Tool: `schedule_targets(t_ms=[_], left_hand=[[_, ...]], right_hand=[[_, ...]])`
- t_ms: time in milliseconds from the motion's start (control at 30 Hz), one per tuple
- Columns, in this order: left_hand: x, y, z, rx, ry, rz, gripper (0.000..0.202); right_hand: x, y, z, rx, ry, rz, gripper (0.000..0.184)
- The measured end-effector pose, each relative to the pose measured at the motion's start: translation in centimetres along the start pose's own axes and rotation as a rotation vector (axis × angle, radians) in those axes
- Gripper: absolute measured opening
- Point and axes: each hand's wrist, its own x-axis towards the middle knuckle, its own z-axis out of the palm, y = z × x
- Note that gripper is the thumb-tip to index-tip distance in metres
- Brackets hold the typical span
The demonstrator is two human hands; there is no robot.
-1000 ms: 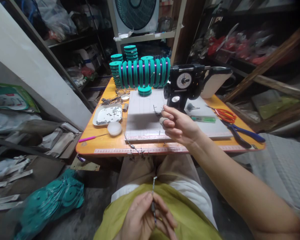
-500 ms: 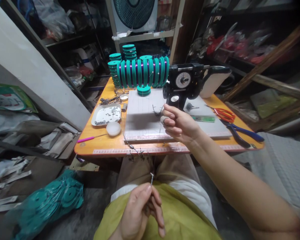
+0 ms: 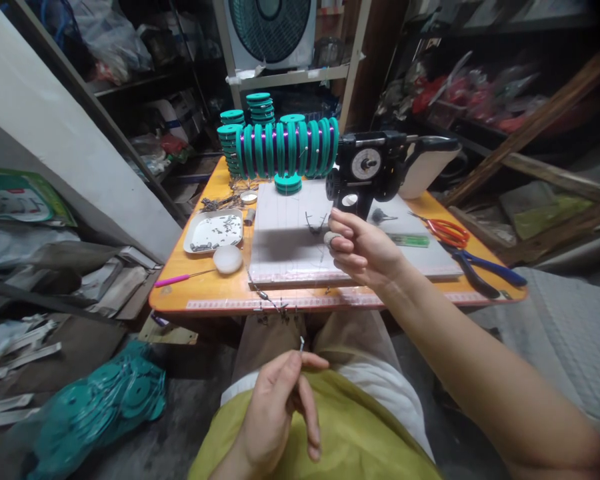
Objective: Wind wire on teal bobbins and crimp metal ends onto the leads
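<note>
Left hand (image 3: pixel 275 417) had risen since before, fingers pinching a small metal pin (image 3: pixel 301 345), upright, tip up. Right hand (image 3: pixel 363 250) curled, grip unclear, near winder (image 3: pixel 367 170).

Beyond the right hand (image 3: pixel 363 250), the worktop (image 3: pixel 205 290) shows glossy orange laminate under a matt white board (image 3: pixel 285 233). Past it stand smooth teal plastic spools (image 3: pixel 285 147); left, a dull metal tray (image 3: pixel 213 231).

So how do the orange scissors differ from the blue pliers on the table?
The orange scissors have looped orange handles; the blue pliers have long, straight blue grips. The scissors lie farther back, the pliers nearer the table's front edge. Both lie flat at the right end, untouched by either hand.
</note>
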Motion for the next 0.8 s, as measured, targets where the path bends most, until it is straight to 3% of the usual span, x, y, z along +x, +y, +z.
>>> schedule_targets(t_ms=[433,533,633,700,800], left_hand=[[-0.5,-0.5,-0.5,-0.038,0.011,0.021,0.036],[0.0,0.2,-0.7,0.26,0.048,0.129,0.033],[1.0,0.7,-1.8,0.822,0.135,0.442,0.022],[1.8,1.0,-2.6,1.1,0.18,0.632,0.026],[3.4,2.0,-2.3,1.227,0.193,0.803,0.037]], right_hand=[[0.2,0.5,0.0,-0.027,-0.003,-0.032,0.047],[0.0,0.2,0.0,-0.076,-0.042,-0.03,0.044],[-0.7,-0.5,0.0,-0.224,-0.127,-0.019,0.033],[-1.3,-1.1,0.1,-0.368,-0.165,-0.07,0.026],[-1.9,-1.8,0.4,-0.551,-0.207,-0.16,0.023]])
